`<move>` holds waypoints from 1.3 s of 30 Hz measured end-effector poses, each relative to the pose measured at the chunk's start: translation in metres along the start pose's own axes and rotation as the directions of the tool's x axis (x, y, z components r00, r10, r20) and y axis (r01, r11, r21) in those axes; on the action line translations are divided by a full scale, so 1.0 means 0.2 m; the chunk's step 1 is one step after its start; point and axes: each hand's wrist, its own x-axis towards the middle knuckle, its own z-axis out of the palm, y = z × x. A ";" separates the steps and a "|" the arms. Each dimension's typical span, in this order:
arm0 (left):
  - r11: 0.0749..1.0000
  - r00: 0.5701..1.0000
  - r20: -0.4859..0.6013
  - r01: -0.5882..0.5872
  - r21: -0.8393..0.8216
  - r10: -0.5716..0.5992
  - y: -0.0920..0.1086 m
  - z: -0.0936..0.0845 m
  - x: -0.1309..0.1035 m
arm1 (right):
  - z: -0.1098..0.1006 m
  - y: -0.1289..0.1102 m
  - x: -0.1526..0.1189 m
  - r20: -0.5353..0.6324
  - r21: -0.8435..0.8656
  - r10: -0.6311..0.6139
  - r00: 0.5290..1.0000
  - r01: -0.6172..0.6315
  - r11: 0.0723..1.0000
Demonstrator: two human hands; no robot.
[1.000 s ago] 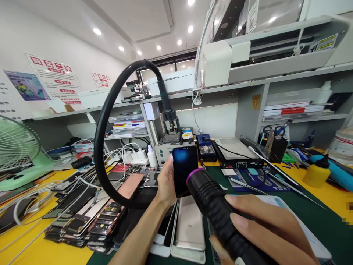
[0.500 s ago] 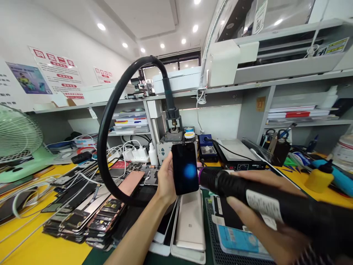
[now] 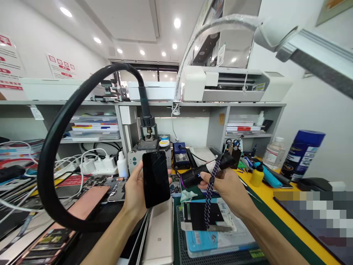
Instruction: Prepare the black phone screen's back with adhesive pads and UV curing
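In the middle of the head view, my left hand (image 3: 135,191) is closed around a black smartphone (image 3: 156,180), its dark glass turned towards me and tilted slightly. My right hand (image 3: 224,187) grips a black flashlight (image 3: 197,176) with a purple ring at its head, which points left towards the phone's lower right side. A braided wrist cord (image 3: 209,200) hangs from the flashlight's tail. Beneath the left hand lies a pale gold phone back (image 3: 159,235) on a stack. Below the right hand are a blue-and-white packet (image 3: 201,241) and a black sheet in clear wrapping.
A thick black hose (image 3: 46,162) arches over the left side, joined to a grey machine (image 3: 135,158). Phone parts and white cables crowd the left bench. At right stand a yellow bottle (image 3: 257,175), a clear bottle (image 3: 273,152) and a blue spray can (image 3: 302,154).
The view has swung right. My right hand and the flashlight have drawn back from the camera, with the cord now showing. The blue light spot on the phone glass is gone.
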 end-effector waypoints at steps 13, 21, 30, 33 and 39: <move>0.998 0.998 0.054 -0.010 -0.056 0.013 0.04 -0.01 -0.01 | 0.01 0.04 0.03 -0.054 0.035 0.036 0.998 -0.034 0.999; 0.996 0.996 0.083 -0.037 -0.087 0.044 0.05 -0.03 -0.01 | 0.02 0.07 0.07 -0.015 -0.125 0.044 0.999 -0.045 0.991; 0.992 0.995 0.068 -0.066 -0.108 0.074 0.07 -0.05 0.00 | 0.09 0.06 0.23 0.041 -0.612 -0.037 0.998 0.054 0.789; 0.991 0.995 0.066 -0.073 -0.114 0.081 0.07 -0.05 0.00 | 0.18 0.07 0.27 0.067 -0.713 -0.050 0.996 0.083 0.696; 0.989 0.994 0.075 -0.073 -0.126 0.083 0.06 -0.05 0.00 | 0.28 0.12 0.36 0.024 -0.780 -0.042 0.999 0.045 0.624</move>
